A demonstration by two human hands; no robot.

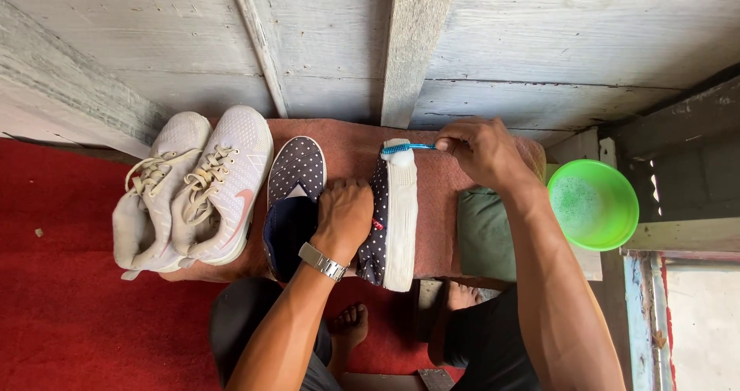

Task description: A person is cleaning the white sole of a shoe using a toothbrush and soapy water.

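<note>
White sneakers (193, 190), green bowl (592, 203)

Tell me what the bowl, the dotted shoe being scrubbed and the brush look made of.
Green bowl: glossy, slightly translucent, likely plastic. Dotted slip-on shoe, steadied by the left hand: matte navy upper, probably woven fabric, with a smooth white sole, probably rubber. Toothbrush in the right hand: shiny blue handle, apparently plastic; bristles too small to judge.
</note>
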